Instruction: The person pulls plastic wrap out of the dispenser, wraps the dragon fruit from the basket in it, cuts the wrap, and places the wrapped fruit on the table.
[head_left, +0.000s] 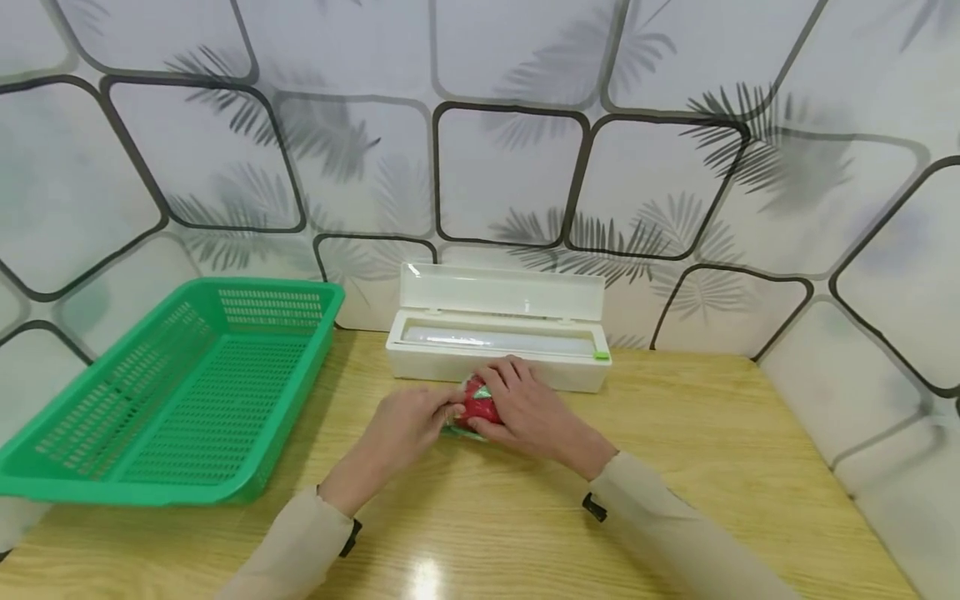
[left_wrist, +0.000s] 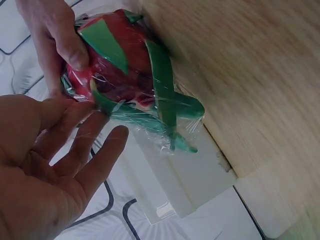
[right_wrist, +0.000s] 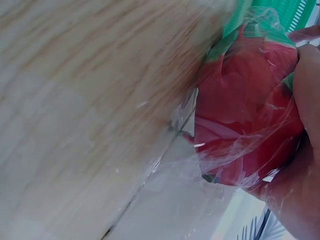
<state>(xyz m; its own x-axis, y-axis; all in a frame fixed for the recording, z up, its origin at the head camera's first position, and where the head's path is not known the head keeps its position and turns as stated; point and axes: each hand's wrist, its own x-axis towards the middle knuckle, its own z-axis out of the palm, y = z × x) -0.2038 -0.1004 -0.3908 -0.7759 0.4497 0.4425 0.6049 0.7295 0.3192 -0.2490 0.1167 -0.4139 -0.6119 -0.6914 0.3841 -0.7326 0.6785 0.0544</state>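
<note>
A red dragon fruit [head_left: 478, 405] with green scales lies on the wooden table, wrapped in clear film [left_wrist: 162, 142]. My right hand [head_left: 528, 412] grips the fruit from the right, fingers over the top and thumb on the near side. At the fruit's left end, my left hand [head_left: 408, 421] pinches the film between thumb and forefinger; its other fingers are spread in the left wrist view. Loose film trails beside the red skin [right_wrist: 245, 105] in the right wrist view. Just behind the hands stands a white film dispenser [head_left: 495, 371], lid up, with a roll inside.
To the left sits a green plastic basket [head_left: 296, 400] with slotted walls. A patterned wall [head_left: 510, 175] rises behind the table [head_left: 675, 433] and along its sides. On the dispenser's right end is a small green piece [head_left: 602, 356].
</note>
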